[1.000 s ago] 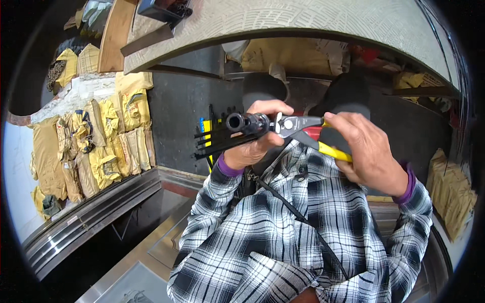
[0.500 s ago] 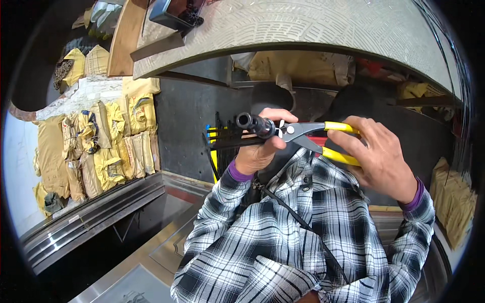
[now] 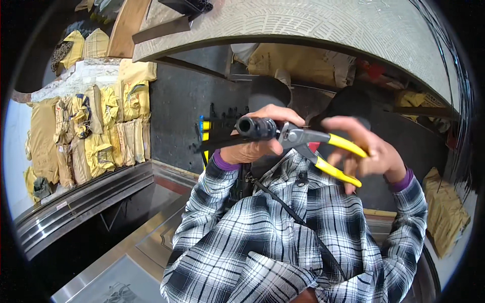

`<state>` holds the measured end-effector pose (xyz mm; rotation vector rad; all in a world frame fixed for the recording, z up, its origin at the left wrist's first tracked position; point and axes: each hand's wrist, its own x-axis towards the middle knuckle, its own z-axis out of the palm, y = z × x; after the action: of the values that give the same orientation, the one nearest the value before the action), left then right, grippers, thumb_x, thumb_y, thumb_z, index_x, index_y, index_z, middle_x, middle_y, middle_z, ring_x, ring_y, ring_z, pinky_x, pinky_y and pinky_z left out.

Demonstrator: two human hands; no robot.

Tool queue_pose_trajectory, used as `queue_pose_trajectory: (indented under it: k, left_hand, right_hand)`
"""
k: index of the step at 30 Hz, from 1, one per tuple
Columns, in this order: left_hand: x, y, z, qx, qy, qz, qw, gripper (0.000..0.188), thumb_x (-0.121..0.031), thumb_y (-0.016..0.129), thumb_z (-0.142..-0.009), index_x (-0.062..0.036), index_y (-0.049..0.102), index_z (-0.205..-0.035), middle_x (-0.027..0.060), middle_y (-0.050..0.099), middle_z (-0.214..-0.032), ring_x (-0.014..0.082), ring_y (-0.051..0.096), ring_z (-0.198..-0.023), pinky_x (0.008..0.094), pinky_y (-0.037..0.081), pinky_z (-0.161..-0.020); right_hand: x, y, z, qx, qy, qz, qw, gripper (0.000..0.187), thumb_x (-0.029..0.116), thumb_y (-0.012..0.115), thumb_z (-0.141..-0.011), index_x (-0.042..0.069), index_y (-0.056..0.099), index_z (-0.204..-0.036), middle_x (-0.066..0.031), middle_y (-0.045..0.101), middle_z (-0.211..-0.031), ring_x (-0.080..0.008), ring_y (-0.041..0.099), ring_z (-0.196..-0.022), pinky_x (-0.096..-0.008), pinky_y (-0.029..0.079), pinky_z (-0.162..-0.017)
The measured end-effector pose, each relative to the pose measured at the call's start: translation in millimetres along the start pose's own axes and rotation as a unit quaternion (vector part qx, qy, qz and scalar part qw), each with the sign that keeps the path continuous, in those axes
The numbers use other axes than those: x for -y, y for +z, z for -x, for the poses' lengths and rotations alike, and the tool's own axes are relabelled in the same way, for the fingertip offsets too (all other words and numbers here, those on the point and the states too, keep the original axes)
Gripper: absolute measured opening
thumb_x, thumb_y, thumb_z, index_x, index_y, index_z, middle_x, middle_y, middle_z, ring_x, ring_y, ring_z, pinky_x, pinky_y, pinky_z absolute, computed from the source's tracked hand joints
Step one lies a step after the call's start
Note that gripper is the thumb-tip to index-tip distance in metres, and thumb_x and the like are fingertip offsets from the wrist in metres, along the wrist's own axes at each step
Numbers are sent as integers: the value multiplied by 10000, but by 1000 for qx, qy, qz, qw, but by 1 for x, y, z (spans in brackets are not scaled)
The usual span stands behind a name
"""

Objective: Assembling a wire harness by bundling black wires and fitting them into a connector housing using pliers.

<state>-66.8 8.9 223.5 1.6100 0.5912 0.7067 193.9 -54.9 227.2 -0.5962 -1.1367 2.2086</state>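
My left hand [image 3: 260,146] is closed around a black tube [image 3: 256,127] with a ribbed collar, its open round end facing up and left. Thin black rods [image 3: 217,144] stick out to the left beneath it. The grey jaws of yellow-handled pliers [image 3: 336,174] meet the tube's collar beside my left fingertips; what lies between the jaws is hidden. My right hand [image 3: 376,156], partly blurred, is at the spread handles: the upper one runs into the hand, some fingers curl between the two, and one finger stretches above.
A pale textured table [image 3: 303,22] curves across the far side, with a dark box [image 3: 184,7] at its left. Yellow and brown wrapped packages [image 3: 91,131] lie at the left, another stack [image 3: 444,212] at the right. A metal-edged frame [image 3: 91,194] runs along the lower left.
The plier handles have spread apart. My right hand has loosened its squeeze and shifted, its fingers no longer wrapped round both handles. My left hand still holds the tube in about the same place.
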Motion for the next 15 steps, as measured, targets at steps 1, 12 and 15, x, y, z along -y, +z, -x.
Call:
queue_pose_trajectory:
  k: [1,12,15]
  left_hand:
    - [3,1,3,-34,-12,30,999,729,-605,628,-643,15,574,-1022,90,573,-973,163,568,-853,284,450,-755]
    - [10,21,4,-122,-17,26,992,514,-429,633,-795,-16,521,-1080,37,511,-963,106,464,-814,247,387,-728]
    - [5,17,4,-118,-26,3,993,467,-392,606,-830,-10,509,-1080,40,503,-973,105,458,-814,244,387,-720]
  right_hand:
    - [-2,2,-1,-41,-89,129,987,808,423,703,-724,48,283,-1303,-231,556,-1006,-220,611,-621,-260,500,-502]
    - [49,14,-14,-161,-123,850,486,383,3,578,-639,35,554,-1019,-124,475,-1051,-260,482,-941,-394,401,-820]
    - [57,16,-19,-150,-120,870,455,423,7,578,-630,28,539,-1051,-129,459,-1094,-263,468,-989,-393,389,-842]
